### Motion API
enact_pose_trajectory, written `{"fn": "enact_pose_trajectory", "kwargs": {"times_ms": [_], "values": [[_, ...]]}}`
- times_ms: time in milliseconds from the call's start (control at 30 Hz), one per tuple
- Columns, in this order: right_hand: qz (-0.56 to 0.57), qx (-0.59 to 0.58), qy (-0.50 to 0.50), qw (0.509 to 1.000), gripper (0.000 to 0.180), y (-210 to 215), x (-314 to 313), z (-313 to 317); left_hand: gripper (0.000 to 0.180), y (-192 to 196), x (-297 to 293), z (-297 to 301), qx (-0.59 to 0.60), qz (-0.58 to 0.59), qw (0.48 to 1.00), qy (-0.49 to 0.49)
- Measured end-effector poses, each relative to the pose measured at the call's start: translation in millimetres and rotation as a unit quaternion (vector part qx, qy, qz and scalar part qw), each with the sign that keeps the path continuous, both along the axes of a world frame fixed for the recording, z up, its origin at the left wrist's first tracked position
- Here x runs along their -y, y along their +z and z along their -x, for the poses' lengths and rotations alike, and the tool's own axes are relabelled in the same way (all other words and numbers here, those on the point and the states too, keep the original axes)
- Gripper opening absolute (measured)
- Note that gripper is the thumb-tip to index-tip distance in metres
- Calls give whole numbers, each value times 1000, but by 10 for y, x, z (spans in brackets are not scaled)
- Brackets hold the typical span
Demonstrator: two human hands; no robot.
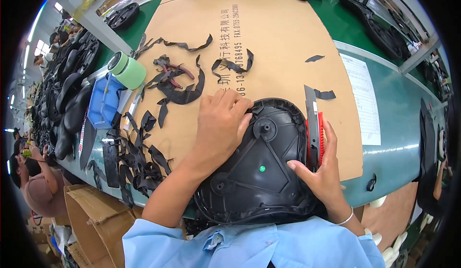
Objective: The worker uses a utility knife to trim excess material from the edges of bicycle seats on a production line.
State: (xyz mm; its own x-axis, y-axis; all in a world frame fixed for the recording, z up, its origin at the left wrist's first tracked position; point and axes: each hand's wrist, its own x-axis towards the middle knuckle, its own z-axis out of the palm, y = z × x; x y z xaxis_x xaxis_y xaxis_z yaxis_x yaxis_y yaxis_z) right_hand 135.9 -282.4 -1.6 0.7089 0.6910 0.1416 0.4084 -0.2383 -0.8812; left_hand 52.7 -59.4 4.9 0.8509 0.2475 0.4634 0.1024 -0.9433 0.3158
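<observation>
A black seat (273, 143), probably a bicycle or scooter saddle, rests underside up against my body. Its ribbed plastic base shows two round bosses and a small green sticker (262, 169). My left hand (222, 124) is closed, thumb and fingers pinching the cover edge at the seat's upper left rim. At the right rim, my right hand (324, 172) is wrapped round a red and black utility knife (314, 133). The knife's long blade is out and points away from me. My right thumb lies on the seat's underside.
Black offcut strips (144, 162) lie on the cardboard sheet (288, 42), with red-handled pliers (176, 74) among them. A green cup (127, 70) and blue bin (103, 102) stand at left. A paper sheet (362, 99) lies right. A carton (96, 220) sits below left.
</observation>
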Motion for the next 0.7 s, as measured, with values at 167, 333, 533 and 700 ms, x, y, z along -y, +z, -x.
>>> {"fn": "enact_pose_trajectory", "kwargs": {"times_ms": [167,333,533,700], "values": [[-12,-7,-19,1000,96,-27,-3,51,12,17,-67,-41,-10,9,998,-59],[-61,-30,-47,997,91,-181,-6,75,11,62,-174,80,188,498,846,18],[-127,-115,-101,980,92,-275,4,16,8,796,-801,1006,539,380,729,183],[-108,-23,-167,980,90,30,126,-355,15,500,-918,1476,24,-36,952,302]]}}
